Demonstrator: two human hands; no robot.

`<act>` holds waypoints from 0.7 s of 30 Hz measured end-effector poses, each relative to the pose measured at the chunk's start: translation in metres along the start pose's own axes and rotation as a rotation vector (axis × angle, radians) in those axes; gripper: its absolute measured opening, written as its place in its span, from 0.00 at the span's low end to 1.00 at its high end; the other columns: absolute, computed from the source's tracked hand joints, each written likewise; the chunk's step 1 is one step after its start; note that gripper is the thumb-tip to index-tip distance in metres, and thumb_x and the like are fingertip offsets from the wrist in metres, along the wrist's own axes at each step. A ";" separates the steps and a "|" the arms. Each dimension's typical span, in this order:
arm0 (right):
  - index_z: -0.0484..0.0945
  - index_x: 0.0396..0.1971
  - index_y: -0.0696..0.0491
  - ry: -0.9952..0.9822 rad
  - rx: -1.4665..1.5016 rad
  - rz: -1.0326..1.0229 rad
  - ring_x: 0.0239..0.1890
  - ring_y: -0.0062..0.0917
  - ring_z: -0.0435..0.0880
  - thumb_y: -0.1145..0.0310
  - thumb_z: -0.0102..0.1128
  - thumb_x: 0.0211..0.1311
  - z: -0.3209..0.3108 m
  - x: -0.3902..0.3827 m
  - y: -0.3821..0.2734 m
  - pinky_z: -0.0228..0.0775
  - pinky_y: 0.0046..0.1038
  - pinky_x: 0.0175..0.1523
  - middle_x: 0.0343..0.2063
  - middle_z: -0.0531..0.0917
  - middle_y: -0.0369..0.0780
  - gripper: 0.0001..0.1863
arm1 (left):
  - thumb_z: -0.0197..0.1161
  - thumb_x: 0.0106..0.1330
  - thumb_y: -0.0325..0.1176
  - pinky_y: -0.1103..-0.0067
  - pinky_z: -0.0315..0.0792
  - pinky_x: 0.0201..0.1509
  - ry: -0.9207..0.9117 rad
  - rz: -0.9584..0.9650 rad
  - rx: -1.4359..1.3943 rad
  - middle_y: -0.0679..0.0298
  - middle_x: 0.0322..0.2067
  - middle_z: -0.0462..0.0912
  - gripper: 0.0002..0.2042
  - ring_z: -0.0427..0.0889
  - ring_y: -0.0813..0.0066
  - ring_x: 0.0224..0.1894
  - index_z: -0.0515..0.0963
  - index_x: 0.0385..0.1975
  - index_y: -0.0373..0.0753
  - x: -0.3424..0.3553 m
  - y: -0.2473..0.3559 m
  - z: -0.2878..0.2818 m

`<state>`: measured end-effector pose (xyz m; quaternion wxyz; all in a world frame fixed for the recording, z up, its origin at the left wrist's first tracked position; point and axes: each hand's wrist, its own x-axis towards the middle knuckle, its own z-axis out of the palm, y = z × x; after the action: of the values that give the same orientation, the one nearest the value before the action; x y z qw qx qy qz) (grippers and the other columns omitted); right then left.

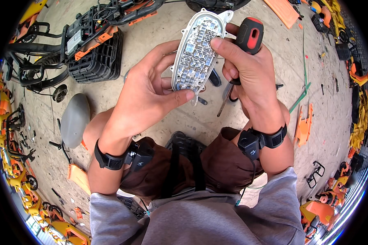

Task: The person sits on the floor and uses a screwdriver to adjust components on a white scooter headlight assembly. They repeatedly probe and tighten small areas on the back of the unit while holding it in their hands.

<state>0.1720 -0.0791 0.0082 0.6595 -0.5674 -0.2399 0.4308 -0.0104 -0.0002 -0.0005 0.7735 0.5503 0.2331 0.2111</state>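
Observation:
Raised in front of me is a long oval metal casing, pale at the rim, its open face packed with small silvery parts like a circuit board. My left hand grips its left side and lower end, thumb across the bottom rim. A screwdriver with a black and red handle sits in my right hand, its thin shaft pointing down below the fingers. The right thumb presses on the casing's inner face near its right rim, and the other right fingers are partly hidden behind the handle.
A partly stripped vehicle frame with a black crate lies at the upper left. Beside my left leg is a grey seat. Orange panels and small parts litter the concrete floor. Yellow and orange vehicles line both sides.

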 end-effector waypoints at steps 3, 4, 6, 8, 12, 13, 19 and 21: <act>0.77 0.48 0.63 0.004 0.006 0.006 0.17 0.12 0.73 0.72 0.75 0.51 0.000 -0.001 0.000 0.62 0.15 0.20 0.29 0.86 0.37 0.25 | 0.64 0.56 0.09 0.82 0.82 0.46 0.004 -0.006 0.014 0.52 0.61 0.71 0.37 0.83 0.71 0.48 0.57 0.66 0.30 -0.001 0.000 0.000; 0.77 0.48 0.63 0.002 0.008 0.002 0.17 0.12 0.73 0.72 0.75 0.51 0.001 -0.001 0.000 0.62 0.15 0.20 0.29 0.86 0.37 0.25 | 0.64 0.56 0.09 0.82 0.82 0.46 0.005 -0.004 0.011 0.51 0.61 0.71 0.37 0.83 0.71 0.48 0.57 0.66 0.30 -0.001 0.000 0.000; 0.77 0.48 0.63 -0.001 0.011 -0.006 0.17 0.12 0.73 0.72 0.75 0.51 0.001 0.000 0.000 0.61 0.15 0.20 0.29 0.86 0.37 0.24 | 0.64 0.55 0.09 0.82 0.82 0.46 0.009 0.000 0.006 0.51 0.61 0.71 0.37 0.83 0.71 0.48 0.57 0.66 0.30 0.000 0.000 0.000; 0.77 0.48 0.62 0.004 0.010 -0.006 0.17 0.12 0.73 0.72 0.75 0.51 0.001 0.000 0.001 0.61 0.15 0.20 0.29 0.86 0.37 0.24 | 0.64 0.55 0.09 0.82 0.82 0.46 0.010 0.008 -0.001 0.51 0.61 0.71 0.37 0.83 0.71 0.48 0.57 0.66 0.30 0.000 -0.001 0.000; 0.77 0.48 0.62 0.003 0.004 -0.004 0.17 0.11 0.73 0.72 0.75 0.51 0.001 0.000 0.001 0.61 0.15 0.20 0.28 0.85 0.37 0.24 | 0.64 0.55 0.09 0.81 0.82 0.46 0.009 0.023 -0.007 0.51 0.61 0.70 0.37 0.83 0.71 0.48 0.57 0.66 0.29 0.000 -0.001 0.001; 0.77 0.48 0.62 0.001 0.005 -0.008 0.17 0.11 0.73 0.72 0.75 0.51 0.001 -0.001 0.000 0.61 0.15 0.20 0.28 0.85 0.37 0.24 | 0.63 0.55 0.08 0.81 0.82 0.46 0.010 0.023 -0.005 0.51 0.61 0.71 0.36 0.83 0.71 0.48 0.58 0.66 0.29 0.000 -0.001 0.000; 0.78 0.47 0.62 0.017 -0.002 -0.029 0.17 0.11 0.73 0.73 0.75 0.51 0.002 0.000 0.001 0.61 0.15 0.20 0.27 0.85 0.36 0.23 | 0.63 0.55 0.08 0.82 0.82 0.45 0.019 0.023 0.021 0.51 0.60 0.72 0.36 0.83 0.73 0.47 0.58 0.66 0.29 0.001 -0.002 0.001; 0.78 0.46 0.62 0.034 -0.022 -0.016 0.17 0.10 0.73 0.73 0.75 0.51 0.002 0.000 0.001 0.61 0.15 0.20 0.27 0.85 0.35 0.22 | 0.64 0.55 0.08 0.83 0.81 0.44 0.031 0.027 0.035 0.52 0.60 0.72 0.36 0.83 0.73 0.47 0.58 0.66 0.29 0.001 -0.004 0.000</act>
<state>0.1696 -0.0782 0.0078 0.6606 -0.5799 -0.2381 0.4131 -0.0090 -0.0010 -0.0048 0.7571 0.5636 0.2412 0.2259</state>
